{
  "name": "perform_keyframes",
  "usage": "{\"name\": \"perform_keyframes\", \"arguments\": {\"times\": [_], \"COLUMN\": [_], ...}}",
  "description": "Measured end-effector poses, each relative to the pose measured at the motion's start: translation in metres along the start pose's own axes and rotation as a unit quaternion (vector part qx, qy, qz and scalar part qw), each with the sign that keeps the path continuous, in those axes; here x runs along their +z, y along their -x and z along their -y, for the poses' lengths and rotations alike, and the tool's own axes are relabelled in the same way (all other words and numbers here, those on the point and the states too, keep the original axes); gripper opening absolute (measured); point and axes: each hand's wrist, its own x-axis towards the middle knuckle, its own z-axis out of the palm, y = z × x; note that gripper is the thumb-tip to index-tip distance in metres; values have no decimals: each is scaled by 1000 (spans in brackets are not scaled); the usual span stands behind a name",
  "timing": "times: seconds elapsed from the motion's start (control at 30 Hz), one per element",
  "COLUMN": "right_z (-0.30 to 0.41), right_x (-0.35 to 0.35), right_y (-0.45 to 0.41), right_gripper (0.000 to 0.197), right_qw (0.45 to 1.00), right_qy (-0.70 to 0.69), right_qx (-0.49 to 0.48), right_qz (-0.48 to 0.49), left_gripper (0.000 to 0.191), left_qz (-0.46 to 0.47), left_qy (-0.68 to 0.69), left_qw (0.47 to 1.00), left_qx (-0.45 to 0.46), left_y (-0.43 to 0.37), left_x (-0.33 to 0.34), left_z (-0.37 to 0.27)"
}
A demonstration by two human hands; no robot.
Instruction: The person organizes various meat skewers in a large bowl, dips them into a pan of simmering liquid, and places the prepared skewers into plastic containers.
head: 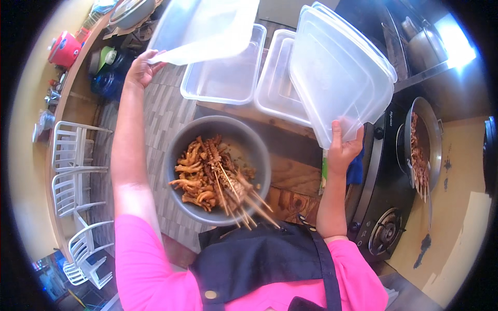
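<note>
At the upper left, my left hand [146, 69] grips the corner of a translucent plastic lid [210, 31], raised and tilted. My right hand [344, 149] pinches the near corner of more translucent lids [342, 70], held together and fanned slightly apart. Between the hands, a clear rectangular plastic container [223, 83] stands beside a second rectangular one [278, 95], which the right-hand lids partly hide. Closer to my body, a round grey bowl [262, 155] holds browned chicken feet [194, 171] and several skewers of meat [233, 179], their sticks over the rim towards my apron.
On the right is a black gas stove [360, 210]; a metal pan [437, 132] with skewers and dark sauce sits on it. A metal kettle [428, 46] stands at the upper right. White plastic chairs [74, 147] line the counter at left. A wooden table [295, 175] lies beneath the containers.
</note>
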Motion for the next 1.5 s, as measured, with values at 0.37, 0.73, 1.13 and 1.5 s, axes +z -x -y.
{"name": "perform_keyframes", "arguments": {"times": [0.37, 0.73, 1.13, 1.5], "right_z": [20, 25, 71, 68], "right_x": [-10, -21, -38, -47], "right_y": [-15, -36, -50, -36], "right_gripper": [13, 14, 15, 15], "right_qw": [999, 994, 983, 990], "right_qy": [-36, -103, -83, -85], "right_qx": [-4, 19, -103, -70], "right_qz": [-22, -30, -129, -90], "left_gripper": [26, 21, 22, 28], "left_qz": [-2, -55, -35, -34], "left_qy": [38, 54, -20, -292], "left_qw": [994, 997, 994, 955], "left_qx": [104, 10, 98, 46], "left_y": [1, 32, 46, 66], "left_x": [-1, -17, 31, 131], "left_z": [-20, 43, 77, 157]}}
